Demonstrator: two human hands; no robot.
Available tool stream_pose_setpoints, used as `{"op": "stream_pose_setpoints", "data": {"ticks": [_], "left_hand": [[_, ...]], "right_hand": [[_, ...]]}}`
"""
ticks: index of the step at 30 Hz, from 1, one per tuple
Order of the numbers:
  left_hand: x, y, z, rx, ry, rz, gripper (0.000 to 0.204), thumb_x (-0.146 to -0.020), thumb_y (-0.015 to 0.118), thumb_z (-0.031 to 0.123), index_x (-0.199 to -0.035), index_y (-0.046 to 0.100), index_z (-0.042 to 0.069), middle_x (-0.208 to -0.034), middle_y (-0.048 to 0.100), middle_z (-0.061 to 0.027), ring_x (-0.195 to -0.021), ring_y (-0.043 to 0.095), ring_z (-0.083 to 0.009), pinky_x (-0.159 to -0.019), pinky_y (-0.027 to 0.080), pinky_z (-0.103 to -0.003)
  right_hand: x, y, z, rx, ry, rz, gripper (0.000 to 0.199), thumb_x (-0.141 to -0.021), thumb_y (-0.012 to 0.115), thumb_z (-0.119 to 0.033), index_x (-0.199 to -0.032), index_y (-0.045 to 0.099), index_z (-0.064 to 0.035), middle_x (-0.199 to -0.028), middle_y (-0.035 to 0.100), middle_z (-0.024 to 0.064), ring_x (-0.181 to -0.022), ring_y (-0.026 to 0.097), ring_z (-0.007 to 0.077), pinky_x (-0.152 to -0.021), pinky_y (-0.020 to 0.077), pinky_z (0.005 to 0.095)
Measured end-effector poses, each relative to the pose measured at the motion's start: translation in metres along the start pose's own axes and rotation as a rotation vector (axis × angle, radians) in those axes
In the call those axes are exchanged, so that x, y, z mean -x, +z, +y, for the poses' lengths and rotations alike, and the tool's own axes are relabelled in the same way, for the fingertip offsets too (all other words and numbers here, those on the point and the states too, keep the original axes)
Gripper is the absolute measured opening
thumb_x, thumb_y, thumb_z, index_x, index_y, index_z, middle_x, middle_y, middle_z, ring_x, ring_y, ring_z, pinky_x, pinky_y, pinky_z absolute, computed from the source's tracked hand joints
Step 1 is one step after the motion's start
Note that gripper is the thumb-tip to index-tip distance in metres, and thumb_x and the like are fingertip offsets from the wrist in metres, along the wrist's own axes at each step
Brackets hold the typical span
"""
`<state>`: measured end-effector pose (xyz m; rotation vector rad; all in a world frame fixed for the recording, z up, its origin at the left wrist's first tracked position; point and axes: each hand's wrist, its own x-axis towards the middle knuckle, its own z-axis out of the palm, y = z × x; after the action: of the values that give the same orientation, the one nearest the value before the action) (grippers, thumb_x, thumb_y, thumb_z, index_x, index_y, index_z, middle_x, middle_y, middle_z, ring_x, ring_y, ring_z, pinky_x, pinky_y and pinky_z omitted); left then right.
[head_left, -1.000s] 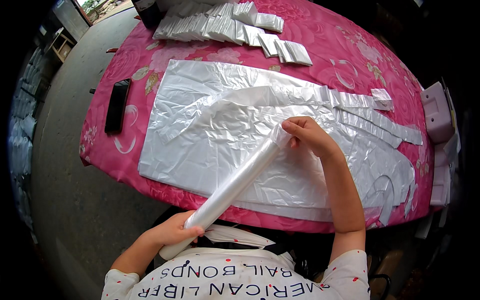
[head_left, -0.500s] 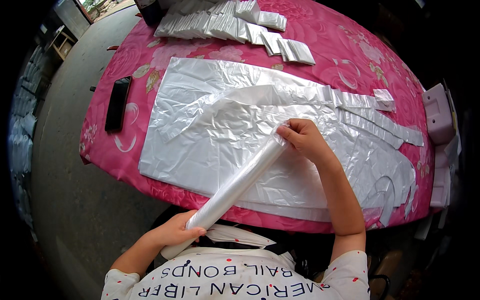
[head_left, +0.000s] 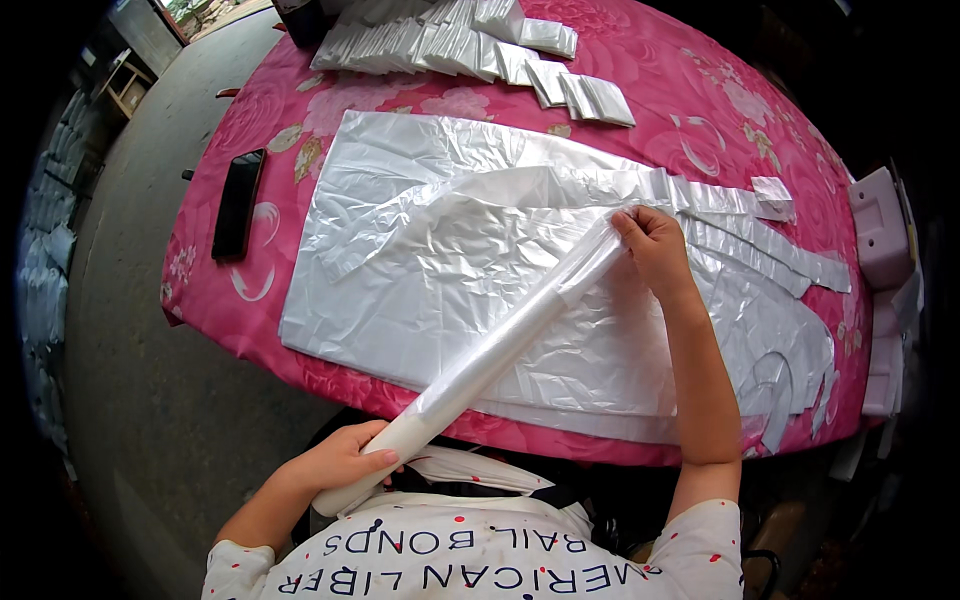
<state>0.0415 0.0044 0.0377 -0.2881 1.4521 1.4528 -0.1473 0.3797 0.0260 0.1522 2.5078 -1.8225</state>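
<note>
Right hand (head_left: 658,252) has moved outward, closed fingers pinching the far end of a long, glossy white plastic roll (head_left: 492,355); left hand (head_left: 345,464), fingers curled, grips its near end.

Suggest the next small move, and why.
Probably pull the right hand farther from the left hand: the right pinches the far end of plastic film, which covers much of the white tube, while the left holds the tube's bare near end.
</note>
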Motion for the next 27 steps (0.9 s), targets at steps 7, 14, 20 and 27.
{"op": "stream_pose_setpoints", "data": {"ticks": [7,14,20,27], "left_hand": [[0.038,-0.069,-0.033,-0.13,-0.078,-0.151,0.05,-0.082,0.067,0.029,-0.119,0.052,0.0,-0.102,0.061,-0.0077,-0.092,0.057,-0.014,-0.083,0.045,-0.029],[0.05,-0.073,0.019,-0.595,0.059,-0.253,0.05,-0.075,0.074,0.029,-0.114,0.059,0.002,-0.1,0.065,-0.0096,-0.091,0.061,-0.0188,-0.082,0.046,-0.03],[-0.003,-0.009,0.116,-1.153,0.697,0.122,0.045,-0.066,0.077,0.024,-0.104,0.061,0.005,-0.09,0.064,-0.0102,-0.083,0.06,-0.0289,-0.074,0.047,-0.037],[-0.085,0.01,0.142,-1.552,1.251,0.461,0.043,-0.07,0.072,0.018,-0.108,0.057,0.004,-0.111,0.058,-0.01,-0.1,0.056,-0.0281,-0.087,0.045,-0.039]], "right_hand": [[-0.028,-0.095,0.037,0.036,0.022,0.308,0.021,-0.089,0.06,-0.02,-0.077,0.064,-0.0028,-0.058,0.049,-0.0064,-0.051,0.039,0.002,-0.047,0.0322,0.0213],[-0.024,-0.086,0.031,0.176,-0.082,0.261,0.018,-0.089,0.06,-0.018,-0.081,0.065,-0.0024,-0.06,0.049,-0.0069,-0.053,0.039,0.0017,-0.049,0.0328,0.0205],[-0.025,-0.02,0.003,0.166,-0.156,0.058,0.021,-0.089,0.06,-0.018,-0.08,0.062,0.0006,-0.06,0.047,-0.0058,-0.054,0.036,0.0031,-0.049,0.0309,0.0222],[-0.032,0.01,-0.006,0.198,-0.179,-0.08,0.02,-0.089,0.06,-0.018,-0.085,0.064,0.002,-0.061,0.049,-0.0033,-0.056,0.038,0.0048,-0.052,0.0341,0.0239]]}}
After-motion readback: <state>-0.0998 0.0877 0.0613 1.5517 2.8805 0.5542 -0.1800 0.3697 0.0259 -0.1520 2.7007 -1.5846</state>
